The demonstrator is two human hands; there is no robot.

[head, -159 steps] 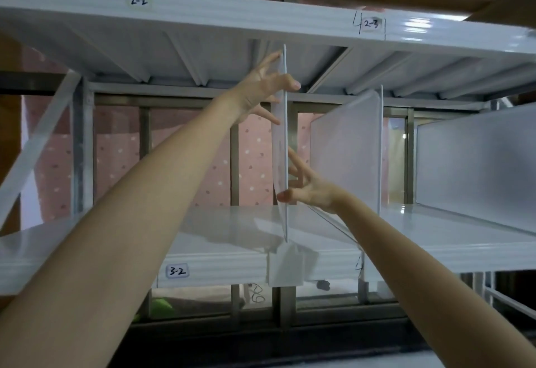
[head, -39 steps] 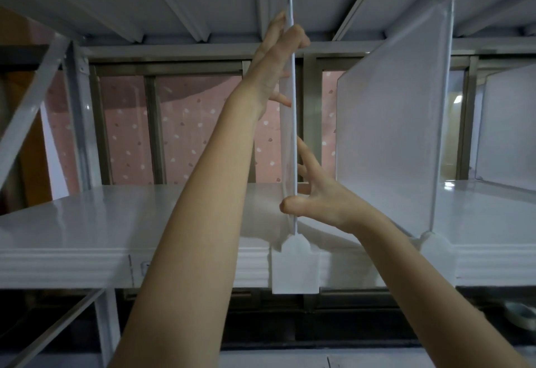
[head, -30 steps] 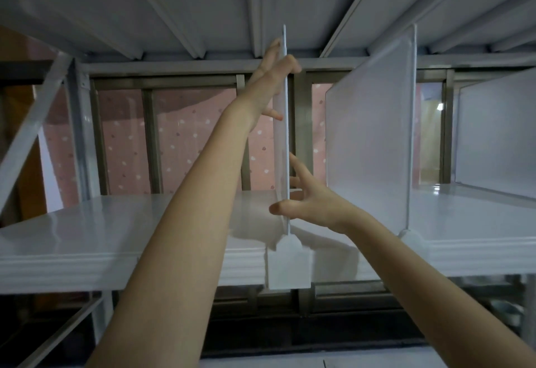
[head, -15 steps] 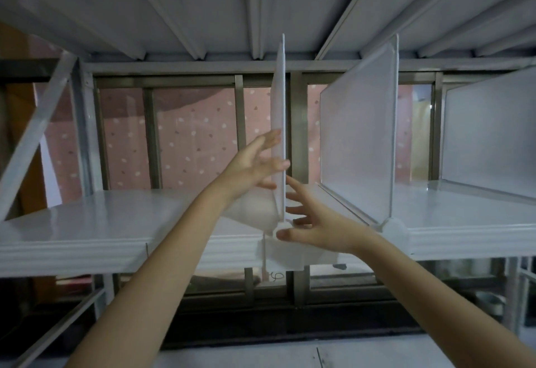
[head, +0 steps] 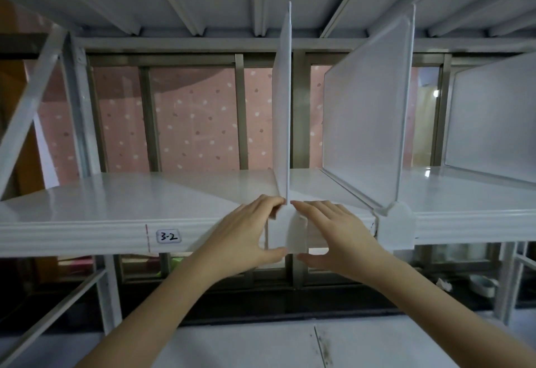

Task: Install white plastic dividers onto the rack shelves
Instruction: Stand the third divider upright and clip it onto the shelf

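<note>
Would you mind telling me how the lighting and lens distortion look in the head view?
Head view: dim and bluish overall; small glare spot on the shelf at right; wide-angle bowing splays the rack posts outward; both hands at the divider base stay sharp.

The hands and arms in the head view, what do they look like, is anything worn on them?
Both arms are bare as far as the frame shows: no sleeves, gloves, watch or bracelet. The left hand and right hand carry no visible rings, and the nails look short and unpainted. No markings show on either forearm.
</note>
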